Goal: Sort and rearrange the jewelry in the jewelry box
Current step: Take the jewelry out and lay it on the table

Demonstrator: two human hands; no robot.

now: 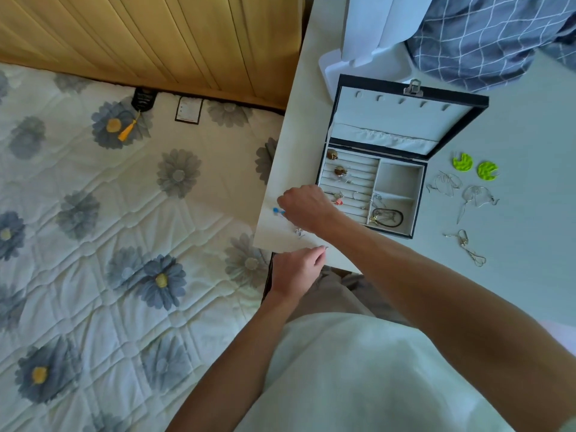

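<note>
Head camera looked down: the open jewelry box sat on a white table. Right hand, fingers curled, reached toward a blue earring left of the box; its grip was unclear. Left hand pinched a small silver piece at the table edge.
</note>
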